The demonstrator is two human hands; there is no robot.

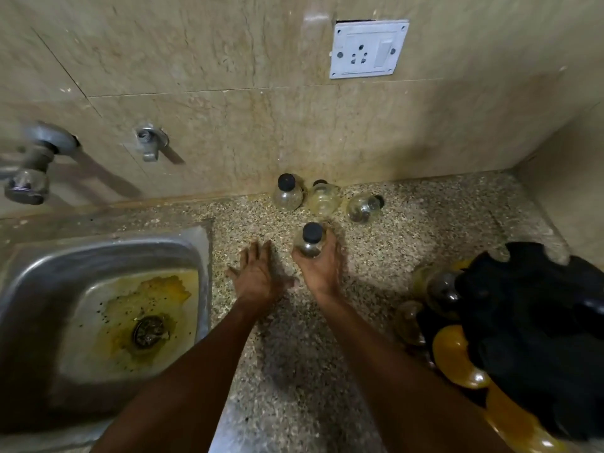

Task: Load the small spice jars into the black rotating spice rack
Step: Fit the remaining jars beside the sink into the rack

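Note:
My right hand (318, 273) grips a small clear spice jar (310, 240) with a black cap, held upright just above the speckled counter. My left hand (258, 276) lies flat beside it, fingers spread, holding nothing. Three more jars sit near the wall: one upright (287, 194), one lying with yellowish contents (323, 199), one on its side (362, 207). The black rotating spice rack (529, 325) stands at the right, with several jars in its slots, some with orange-yellow contents (454, 354).
A stained steel sink (196, 243) fills the left side, with taps (27, 178) on the tiled wall above it. A white socket plate (369, 49) is on the wall. The side wall (568, 178) closes the counter at the right.

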